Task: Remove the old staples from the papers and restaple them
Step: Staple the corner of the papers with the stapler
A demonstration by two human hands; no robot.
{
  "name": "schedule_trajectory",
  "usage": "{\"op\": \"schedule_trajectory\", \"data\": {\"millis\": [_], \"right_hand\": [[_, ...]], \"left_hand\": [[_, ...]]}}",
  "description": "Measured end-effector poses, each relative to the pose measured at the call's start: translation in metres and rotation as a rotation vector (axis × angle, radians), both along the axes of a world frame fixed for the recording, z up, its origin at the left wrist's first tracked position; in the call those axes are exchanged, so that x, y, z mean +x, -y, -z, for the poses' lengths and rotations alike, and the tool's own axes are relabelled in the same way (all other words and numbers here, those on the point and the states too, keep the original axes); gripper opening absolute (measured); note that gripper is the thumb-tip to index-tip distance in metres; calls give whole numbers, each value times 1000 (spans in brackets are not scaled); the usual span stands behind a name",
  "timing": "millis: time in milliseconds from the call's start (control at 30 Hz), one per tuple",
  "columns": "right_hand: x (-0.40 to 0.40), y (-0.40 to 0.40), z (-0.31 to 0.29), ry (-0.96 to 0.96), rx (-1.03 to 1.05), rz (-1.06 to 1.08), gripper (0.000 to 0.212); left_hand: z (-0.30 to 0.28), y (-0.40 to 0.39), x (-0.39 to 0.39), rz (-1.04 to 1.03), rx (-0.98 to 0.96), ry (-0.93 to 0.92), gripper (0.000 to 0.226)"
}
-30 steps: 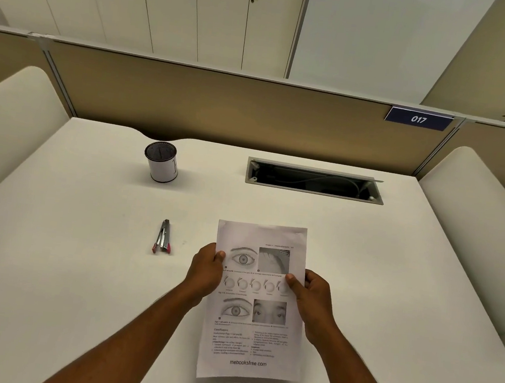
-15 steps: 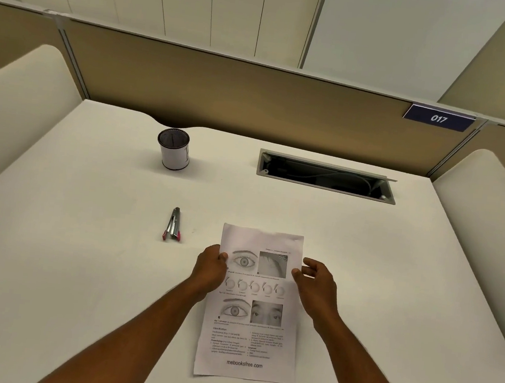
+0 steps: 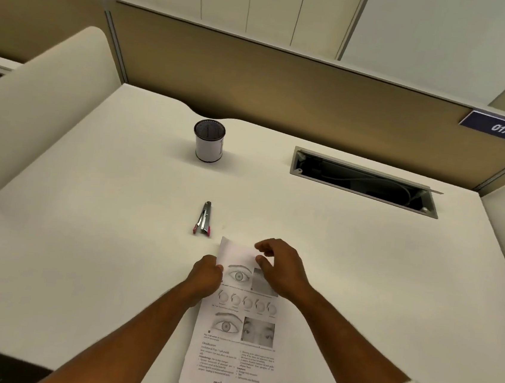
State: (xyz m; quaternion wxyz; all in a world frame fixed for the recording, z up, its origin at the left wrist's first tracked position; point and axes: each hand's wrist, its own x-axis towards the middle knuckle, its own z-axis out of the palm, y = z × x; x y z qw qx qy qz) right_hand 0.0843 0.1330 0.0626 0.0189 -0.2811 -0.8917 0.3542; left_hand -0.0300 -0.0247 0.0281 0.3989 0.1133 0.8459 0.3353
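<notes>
White surface (image 3: 84, 236) in a cubicle, papers (image 3: 237, 355) flat near its front edge, both hands at the papers' top.

Left hand (image 3: 204, 280) gripped the papers' left edge near the top, fingers curled onto the sheet beside a printed eye drawing. Right hand (image 3: 280, 269) hung over the top right part of the papers with fingers loosely curled and thumb apart; whether it touched the sheet could not be told, and it grasped nothing clearly. The papers' top left corner showed between the hands. Just beyond that corner lay a stapler (image 3: 203, 219), metal with red ends, apart from the papers. Farther back stood a cup (image 3: 208, 145) with a dark mesh inside, and to its right an open cable slot (image 3: 364, 181). A tan partition (image 3: 257, 76) carried a blue sign (image 3: 501, 128) reading 017.
</notes>
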Motion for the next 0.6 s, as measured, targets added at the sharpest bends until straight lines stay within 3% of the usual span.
{"op": "schedule_trajectory", "data": {"millis": [300,500,600], "right_hand": [[-86,30,11,-31,84,-219,34],[-125,30,19,17,261,-404,68],[-138,30,25,33,347,-464,62]], "left_hand": [[11,30,-37,-31,-35,20,32],[16,34,-48,2,-72,-4,33],[18,33,-49,10,-79,-7,35]]}}
